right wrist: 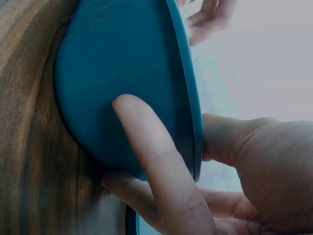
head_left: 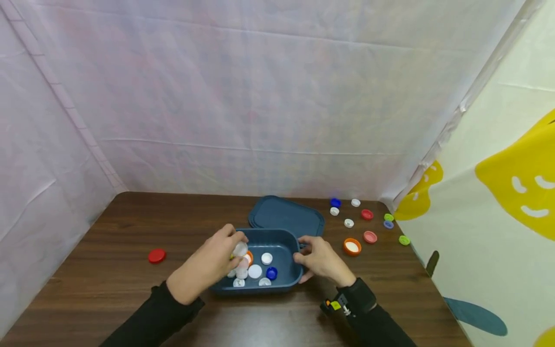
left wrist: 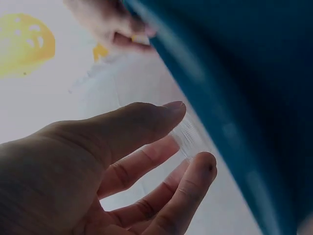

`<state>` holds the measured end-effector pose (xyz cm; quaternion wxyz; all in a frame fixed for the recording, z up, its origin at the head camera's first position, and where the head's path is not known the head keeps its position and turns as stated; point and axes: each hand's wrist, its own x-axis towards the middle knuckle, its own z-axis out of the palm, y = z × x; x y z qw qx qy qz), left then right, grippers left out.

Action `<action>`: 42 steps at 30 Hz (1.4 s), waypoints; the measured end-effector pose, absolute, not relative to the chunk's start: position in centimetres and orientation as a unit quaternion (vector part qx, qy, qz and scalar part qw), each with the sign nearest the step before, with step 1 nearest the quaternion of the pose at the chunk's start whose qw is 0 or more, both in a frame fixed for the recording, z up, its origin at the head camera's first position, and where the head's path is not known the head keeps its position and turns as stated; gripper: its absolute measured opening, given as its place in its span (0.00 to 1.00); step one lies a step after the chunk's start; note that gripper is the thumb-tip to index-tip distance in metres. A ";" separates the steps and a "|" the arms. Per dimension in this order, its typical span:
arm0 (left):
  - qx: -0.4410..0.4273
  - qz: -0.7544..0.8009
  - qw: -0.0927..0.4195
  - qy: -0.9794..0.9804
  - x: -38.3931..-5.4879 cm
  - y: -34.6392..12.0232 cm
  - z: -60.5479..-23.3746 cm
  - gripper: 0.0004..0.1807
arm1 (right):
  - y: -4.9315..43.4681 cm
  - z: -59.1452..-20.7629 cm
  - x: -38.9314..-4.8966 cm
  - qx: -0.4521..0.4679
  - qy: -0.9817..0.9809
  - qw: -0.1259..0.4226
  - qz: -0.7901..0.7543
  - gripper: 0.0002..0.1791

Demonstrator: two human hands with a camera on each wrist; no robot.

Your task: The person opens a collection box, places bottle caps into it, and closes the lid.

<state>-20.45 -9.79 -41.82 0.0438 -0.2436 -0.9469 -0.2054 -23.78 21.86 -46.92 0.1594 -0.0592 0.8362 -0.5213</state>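
Note:
A blue-grey plastic container (head_left: pixel 284 253) stands on the table with several caps inside, among them a white cap (head_left: pixel 266 259), a dark blue cap (head_left: pixel 271 273) and a flat white disc (head_left: pixel 255 271). Above its left end, my left hand (head_left: pixel 205 262) pinches a translucent bottle cap (left wrist: pixel 188 139) between thumb and fingers. At the right end, my right hand (head_left: pixel 323 262) grips the container's rim, thumb at the inner side and fingers against the outer wall (right wrist: pixel 117 58). Part of the left end is hidden behind my left hand.
The container's lid (head_left: pixel 286 217) lies just behind it. Loose caps spread over the table's right side, including an orange-rimmed cap (head_left: pixel 352 246), a red cap (head_left: pixel 367 214) and a green cap (head_left: pixel 404 240). One red cap (head_left: pixel 157 256) lies alone on the left. White cloth (head_left: pixel 251 96) hangs behind the table.

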 end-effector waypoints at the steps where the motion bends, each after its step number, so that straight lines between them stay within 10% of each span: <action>1: -0.253 -0.204 0.045 -0.945 -20.5 -9.2 -42.1 0.22 | 21.9 -46.9 -23.8 -0.059 0.837 0.159 -0.521 0.35; 42: -0.203 -0.201 0.014 -0.958 -20.9 -10.7 -42.0 0.22 | 21.8 -46.9 -23.7 -0.059 0.839 0.158 -0.517 0.35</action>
